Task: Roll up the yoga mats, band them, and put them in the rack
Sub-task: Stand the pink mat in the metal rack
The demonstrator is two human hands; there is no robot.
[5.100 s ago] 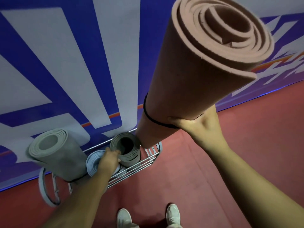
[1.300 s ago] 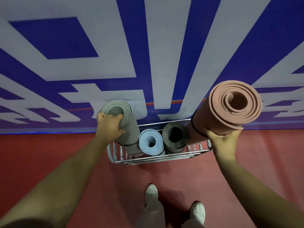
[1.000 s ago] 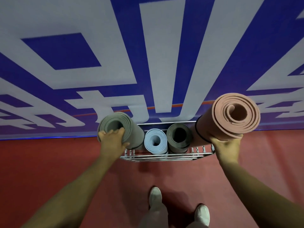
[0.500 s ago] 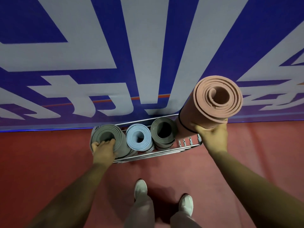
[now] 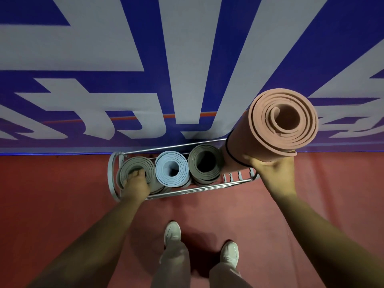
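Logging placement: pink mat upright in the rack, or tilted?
Tilted. Pink mat leans right, lower end in the right end of the rack; right hand grips it near the top.

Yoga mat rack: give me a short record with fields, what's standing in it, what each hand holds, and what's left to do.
rack: metal wire, on the red floor
standing in it, left to right: grey mat, light blue mat, olive mat
left hand: fingers hooked over the grey mat's top rim
right hand: grips the pink mat from below
pink mat: black band on, tilted, lower end at the rack's right end
left to do: probably stand the pink mat upright and release
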